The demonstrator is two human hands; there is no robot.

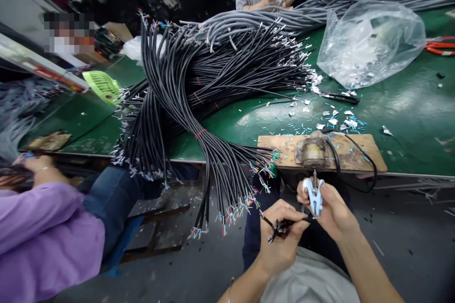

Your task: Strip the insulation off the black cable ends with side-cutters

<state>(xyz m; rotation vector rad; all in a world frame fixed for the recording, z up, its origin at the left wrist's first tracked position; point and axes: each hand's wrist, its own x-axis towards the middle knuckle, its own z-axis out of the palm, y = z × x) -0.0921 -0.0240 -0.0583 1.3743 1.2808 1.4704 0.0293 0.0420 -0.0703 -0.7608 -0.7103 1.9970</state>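
Right off the table's [408,113] near edge, the left hand [284,244] is closing around some black wires [276,232], pretty much fully curled. The right hand [336,210] is pinching a blue clip [315,201] right by the tip of the metal tool [314,152], which is sitting on a wooden board [366,147]. Further left, a tied cable bundle [204,137] is kinda drooping over the edge.

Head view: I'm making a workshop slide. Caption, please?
At a green bench heaped with cables, the left hand holds black cable, the right hand a light-blue clip.
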